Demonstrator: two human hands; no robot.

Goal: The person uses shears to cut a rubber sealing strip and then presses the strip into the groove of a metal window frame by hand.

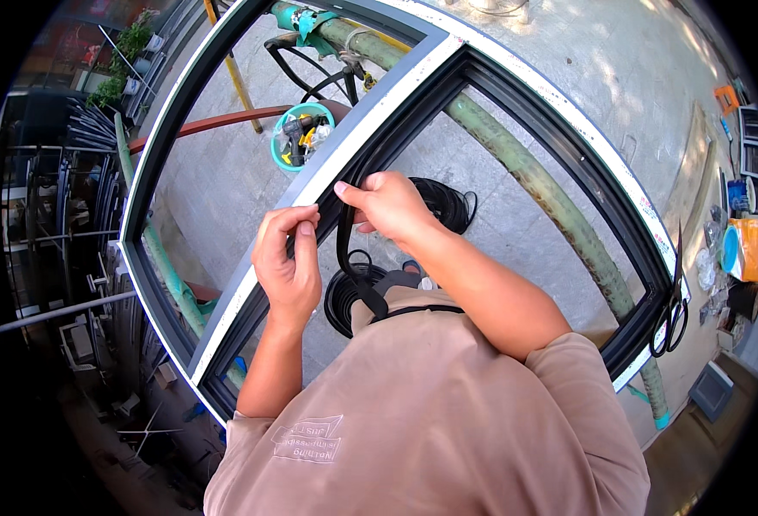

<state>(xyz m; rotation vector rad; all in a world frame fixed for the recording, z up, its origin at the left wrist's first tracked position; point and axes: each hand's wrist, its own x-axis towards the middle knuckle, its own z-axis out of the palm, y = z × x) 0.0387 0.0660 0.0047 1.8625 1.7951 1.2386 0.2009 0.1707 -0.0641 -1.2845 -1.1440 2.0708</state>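
A white and grey window frame (417, 79) with black inner channels is stretched out in front of me, a crossbar dividing it. My right hand (389, 206) is closed on a black rubber strip (343, 241) beside the crossbar, thumb toward the bar. Below that hand the strip hangs in a loop toward my waist. My left hand (286, 267) is at the same bar, lower and to the left. Its thumb and forefinger are pinched close together over the black channel; what lies between them is hidden.
Black coils (441, 205) of strip lie on the floor beyond the frame. Green pipes (533, 181) run beneath it. A turquoise basin (277, 148) of tools stands beyond the crossbar. Black-handled scissors (671, 325) rest on the frame's right edge. Metal profiles (95, 129) crowd the left.
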